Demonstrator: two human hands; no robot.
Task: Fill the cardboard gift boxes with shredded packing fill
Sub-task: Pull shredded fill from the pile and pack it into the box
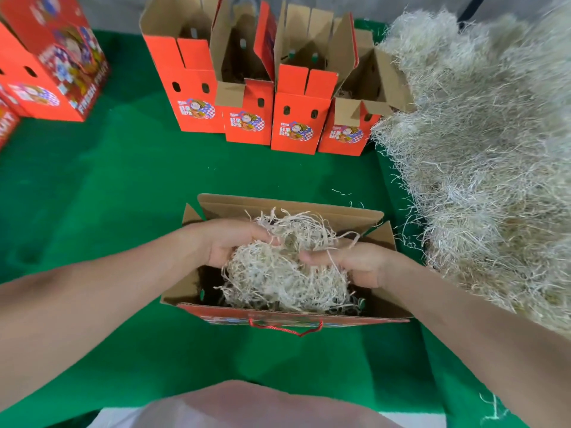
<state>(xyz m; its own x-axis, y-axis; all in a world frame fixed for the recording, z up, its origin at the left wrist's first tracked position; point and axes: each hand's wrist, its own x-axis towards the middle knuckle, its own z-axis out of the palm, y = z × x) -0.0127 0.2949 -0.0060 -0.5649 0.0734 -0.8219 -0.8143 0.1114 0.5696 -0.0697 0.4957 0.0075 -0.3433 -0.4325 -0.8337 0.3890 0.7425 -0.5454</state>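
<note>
You're mid-fill: your left hand (227, 242) and right hand (355, 262) both clutch a wad of shredded fill (278, 273) over the open box (309, 316) near the table's (123, 196) front edge. Next, I'd judge, press it down evenly.

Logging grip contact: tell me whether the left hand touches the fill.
Touching. The head view shows the left hand gripping the fill over the box, with strands running between its fingers.

Both hands, left (222, 242) and right (355, 262), clutch a wad of shredded fill (278, 273) over an open box (309, 206) on the green surface (123, 186); four boxes (293, 125) stand behind.
</note>
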